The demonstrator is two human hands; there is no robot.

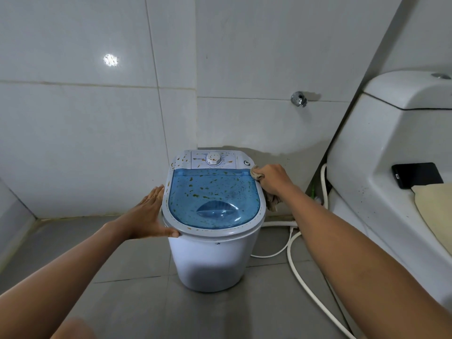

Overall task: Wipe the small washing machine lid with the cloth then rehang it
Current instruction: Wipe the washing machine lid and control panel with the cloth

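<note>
A small white washing machine (210, 260) stands on the grey floor in a tiled corner. Its blue see-through lid (212, 194) and the white control panel with a dial (213, 158) are speckled with orange-brown spots. My left hand (146, 216) lies flat against the machine's left rim, fingers apart, thumb on the front edge. My right hand (271, 178) is closed on a beige cloth (271, 201) at the lid's far right corner; part of the cloth hangs down beside the machine.
A white toilet (391, 148) fills the right side, with a black phone (417, 174) and a yellowish cloth (435, 204) on it. White hoses (296, 267) run across the floor to the right of the machine. A chrome wall fitting (299, 99) sits above.
</note>
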